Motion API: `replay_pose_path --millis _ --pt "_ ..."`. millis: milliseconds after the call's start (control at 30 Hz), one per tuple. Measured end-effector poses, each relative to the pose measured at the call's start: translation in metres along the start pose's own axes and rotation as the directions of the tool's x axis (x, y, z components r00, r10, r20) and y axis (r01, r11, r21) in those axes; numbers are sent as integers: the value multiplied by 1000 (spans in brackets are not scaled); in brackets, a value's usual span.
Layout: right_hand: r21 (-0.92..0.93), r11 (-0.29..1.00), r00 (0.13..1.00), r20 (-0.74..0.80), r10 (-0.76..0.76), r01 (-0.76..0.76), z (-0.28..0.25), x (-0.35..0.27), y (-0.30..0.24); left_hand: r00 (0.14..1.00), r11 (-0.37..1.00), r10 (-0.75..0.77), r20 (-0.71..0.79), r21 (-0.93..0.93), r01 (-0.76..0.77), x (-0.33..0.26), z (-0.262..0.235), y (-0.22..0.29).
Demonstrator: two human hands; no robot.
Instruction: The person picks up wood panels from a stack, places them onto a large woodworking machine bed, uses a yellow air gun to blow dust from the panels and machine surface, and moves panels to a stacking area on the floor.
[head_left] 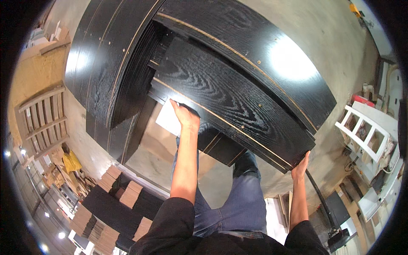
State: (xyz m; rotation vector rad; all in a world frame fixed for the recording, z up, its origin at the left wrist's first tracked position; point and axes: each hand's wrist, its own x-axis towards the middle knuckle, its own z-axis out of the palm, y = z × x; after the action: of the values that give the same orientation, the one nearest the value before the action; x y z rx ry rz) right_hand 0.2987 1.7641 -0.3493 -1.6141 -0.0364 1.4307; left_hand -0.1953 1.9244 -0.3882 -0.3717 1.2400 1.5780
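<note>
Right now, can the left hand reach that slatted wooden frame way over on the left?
Probably not: the left hand is at the near edge of the black wood-grain panel, and the slatted wooden frame is farther left, beyond the black panel stack.

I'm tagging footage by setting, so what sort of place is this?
Probably a woodworking or furniture workshop: there's a black wood-grain panel, a slatted wooden pallet and stacked black and brown pieces.

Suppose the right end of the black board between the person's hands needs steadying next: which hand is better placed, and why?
Probably the right hand: it touches the black board at that end. The left hand is at the near edge, farther left.
</note>
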Motion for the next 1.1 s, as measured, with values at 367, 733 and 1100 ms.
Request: replay_pose_path --millis 367,733,1100 --pt "208 963 978 156 140 -171 33 14 20 986 986 159 49 50 -162 44 40 42" --pt "147 982 992 64 108 -117 64 12 13 986 977 157 55 137 -163 59 41 56" --pt "135 966 973 97 207 -219 76 14 4 996 997 -65 65 -48 68 -37 19 -50"
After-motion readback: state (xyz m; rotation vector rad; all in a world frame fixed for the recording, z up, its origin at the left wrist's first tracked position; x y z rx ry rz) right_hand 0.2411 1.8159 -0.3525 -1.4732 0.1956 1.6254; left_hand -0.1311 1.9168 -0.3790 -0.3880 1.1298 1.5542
